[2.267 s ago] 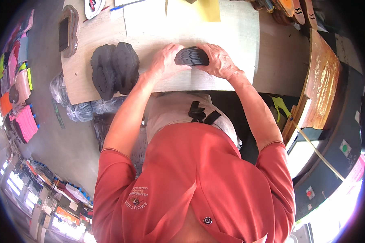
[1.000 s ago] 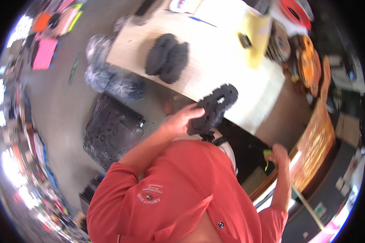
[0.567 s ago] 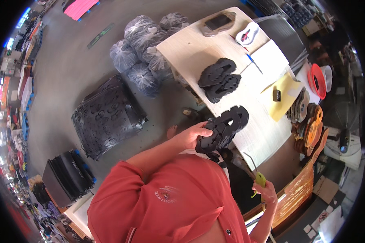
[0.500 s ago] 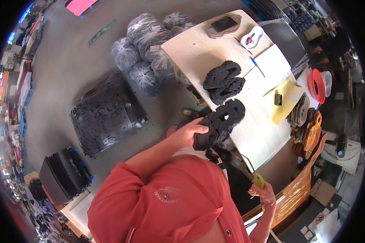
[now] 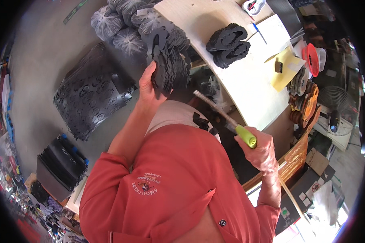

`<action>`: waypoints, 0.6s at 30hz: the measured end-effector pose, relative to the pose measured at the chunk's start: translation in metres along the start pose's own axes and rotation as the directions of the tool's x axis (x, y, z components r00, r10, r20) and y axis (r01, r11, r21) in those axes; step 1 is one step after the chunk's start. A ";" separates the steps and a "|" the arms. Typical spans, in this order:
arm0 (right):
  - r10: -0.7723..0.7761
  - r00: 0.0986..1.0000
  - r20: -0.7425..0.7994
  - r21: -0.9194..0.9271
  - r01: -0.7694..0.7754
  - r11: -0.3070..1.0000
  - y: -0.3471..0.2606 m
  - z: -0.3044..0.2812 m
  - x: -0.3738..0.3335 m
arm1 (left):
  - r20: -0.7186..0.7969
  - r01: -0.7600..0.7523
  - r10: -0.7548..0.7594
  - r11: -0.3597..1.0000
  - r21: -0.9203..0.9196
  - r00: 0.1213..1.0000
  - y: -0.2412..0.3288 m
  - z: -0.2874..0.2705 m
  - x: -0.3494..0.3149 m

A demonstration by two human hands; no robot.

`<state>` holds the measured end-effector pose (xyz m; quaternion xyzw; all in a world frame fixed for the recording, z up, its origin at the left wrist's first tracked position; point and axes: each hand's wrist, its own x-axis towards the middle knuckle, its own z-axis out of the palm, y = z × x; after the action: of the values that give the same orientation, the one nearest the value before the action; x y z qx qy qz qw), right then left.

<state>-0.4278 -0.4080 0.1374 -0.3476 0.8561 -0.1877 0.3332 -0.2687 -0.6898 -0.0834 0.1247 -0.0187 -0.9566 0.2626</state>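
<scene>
My left hand (image 5: 150, 85) grips a thick stack of black shoe-shaped cut-outs (image 5: 166, 56), held upright off the left edge of the table. The thumb lies across its near face, and the other fingers are mostly hidden behind it. My right hand (image 5: 259, 150) is closed around the lime-green handle of a tool (image 5: 221, 111) with a long narrow shaft. Its shaft points up and left toward the stack, without touching it; I cannot make out the exact kind of tool. A second bundle of black cut-outs (image 5: 228, 44) lies on the pale table (image 5: 247, 93).
Yellow paper (image 5: 286, 75) with a small dark block lies at the table's right. Beyond it stand stacked shoe-shaped templates (image 5: 310, 105), a red bowl (image 5: 311, 58) and a fan (image 5: 334, 109). To my left, black perforated sheets (image 5: 93, 91) rest on the floor near filled plastic bags (image 5: 127, 40).
My left hand has lifted the stack away from the table edge, up and left, and turned it upright. The tool in my right hand has swung up and left toward the stack.
</scene>
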 end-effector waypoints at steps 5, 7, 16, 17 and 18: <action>-0.075 0.993 -0.087 -0.016 0.074 0.997 -0.006 0.002 0.007 | 0.162 0.058 -0.073 0.993 0.099 0.984 -0.002 0.004 -0.016; -0.102 0.994 -0.039 -0.008 0.102 0.995 -0.004 0.003 0.010 | 0.224 0.108 -0.108 0.994 0.016 0.969 -0.002 0.011 -0.018; -0.141 0.990 -0.026 0.082 0.143 0.986 0.012 0.002 0.001 | 0.072 0.091 -0.121 0.942 0.323 0.990 -0.008 0.036 -0.025; -0.058 0.996 -0.067 0.088 0.064 0.994 0.016 0.002 0.003 | 0.092 0.088 -0.125 0.941 0.328 0.988 -0.008 0.036 -0.022; 0.079 0.991 -0.109 0.149 -0.063 0.987 0.019 -0.002 0.001 | 0.127 0.070 -0.126 0.925 0.372 0.984 -0.010 0.035 -0.021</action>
<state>-0.4384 -0.3953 0.1276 -0.2803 0.8698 -0.2569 0.3144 -0.2645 -0.6717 -0.0456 0.1007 -0.2100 -0.9548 0.1844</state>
